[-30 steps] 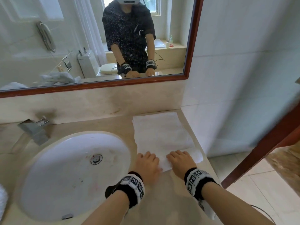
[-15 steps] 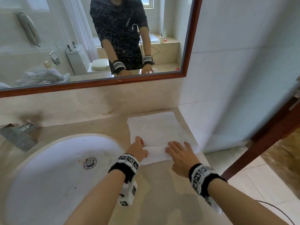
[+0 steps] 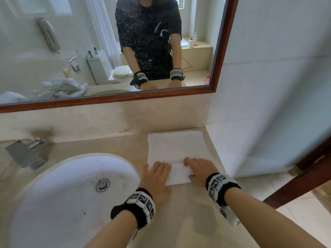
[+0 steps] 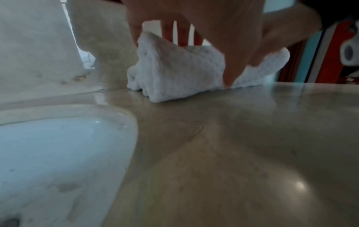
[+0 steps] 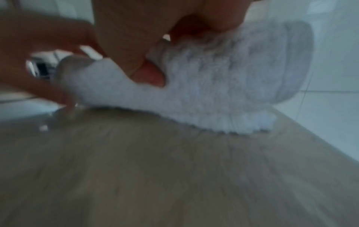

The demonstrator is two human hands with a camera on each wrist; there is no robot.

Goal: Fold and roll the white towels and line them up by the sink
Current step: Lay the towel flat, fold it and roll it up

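A folded white towel [image 3: 176,145] lies flat on the beige counter [image 3: 179,221], right of the sink and close to the side wall. Its near end is rolled up into a thick roll [image 3: 179,173]. My left hand [image 3: 157,171] holds the roll's left end, and my right hand [image 3: 197,166] holds its right end. In the left wrist view the left hand [image 4: 194,30] has fingers over the top of the roll [image 4: 174,69] and the thumb in front. In the blurred right wrist view the right hand [image 5: 136,46] presses its thumb into the towel [image 5: 213,84].
The white oval sink [image 3: 53,194] with a chrome faucet [image 3: 26,153] fills the left. A mirror [image 3: 220,51] sits above the backsplash and reflects crumpled white towels [image 3: 60,88]. A tiled wall [image 3: 268,104] bounds the counter on the right, with a brown door frame [image 3: 304,176] beyond.
Both hands have pushed forward, rolling the towel's near end away from me. The roll is thicker and the flat part shorter. The head view has shifted closer.
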